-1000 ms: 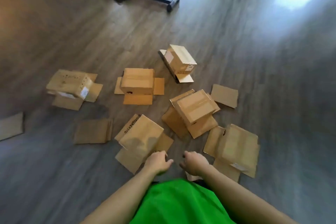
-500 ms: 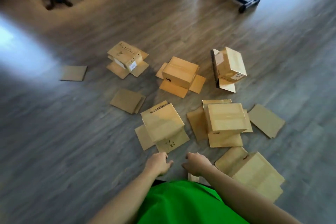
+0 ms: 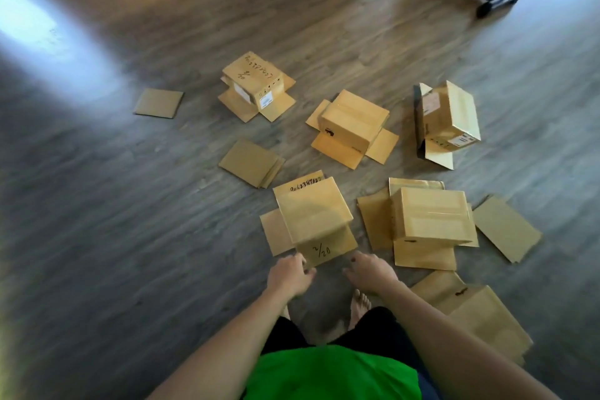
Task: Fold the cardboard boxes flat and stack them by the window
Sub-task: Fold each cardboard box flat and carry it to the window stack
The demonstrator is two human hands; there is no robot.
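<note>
Both hands reach down empty, left hand (image 3: pixel 290 277) and right hand (image 3: pixel 370 273) loosely curled just short of the "2/20" box (image 3: pixel 313 214) upside down on the floor (image 3: pixel 130 221), so best grip opposite flaps, lift, then press the walls flat.

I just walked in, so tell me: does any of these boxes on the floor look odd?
One box, far right, is tipped on its side with a flap open, while the other boxes sit flat-bottomed with flaps spread.
</note>
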